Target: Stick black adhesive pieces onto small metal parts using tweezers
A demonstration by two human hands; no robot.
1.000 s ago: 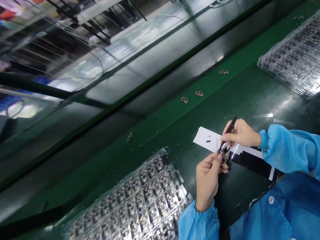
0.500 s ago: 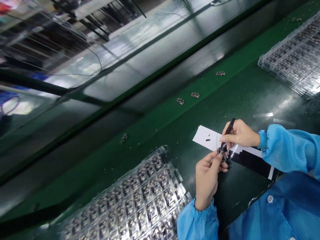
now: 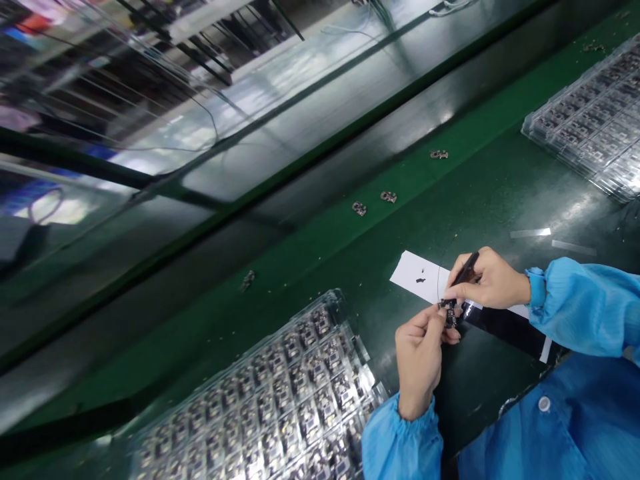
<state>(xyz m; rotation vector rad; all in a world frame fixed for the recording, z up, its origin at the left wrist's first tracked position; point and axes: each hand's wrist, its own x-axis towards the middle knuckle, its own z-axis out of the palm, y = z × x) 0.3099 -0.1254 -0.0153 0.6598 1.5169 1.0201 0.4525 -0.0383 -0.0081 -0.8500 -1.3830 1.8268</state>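
My left hand (image 3: 419,357) pinches a small dark circuit part (image 3: 449,312) between thumb and fingertips, just above the green bench. My right hand (image 3: 487,281) grips black tweezers (image 3: 464,273), with the tips touching the small part. Beneath both hands lies a white backing sheet (image 3: 417,272) that carries small black stickers and a long black strip (image 3: 505,327). Both arms wear blue sleeves.
A clear blister tray (image 3: 300,393) full of small circuit parts lies at the lower left of my hands. A second such tray (image 3: 593,113) sits at the far right. Several loose parts (image 3: 359,209) lie along the dark conveyor's edge (image 3: 320,180). Two clear tape strips (image 3: 530,233) lie on the bench.
The tweezers have tilted lower and flatter in my right hand, still touching the small part. Both hands stay in nearly the same place; the view has shifted slightly.
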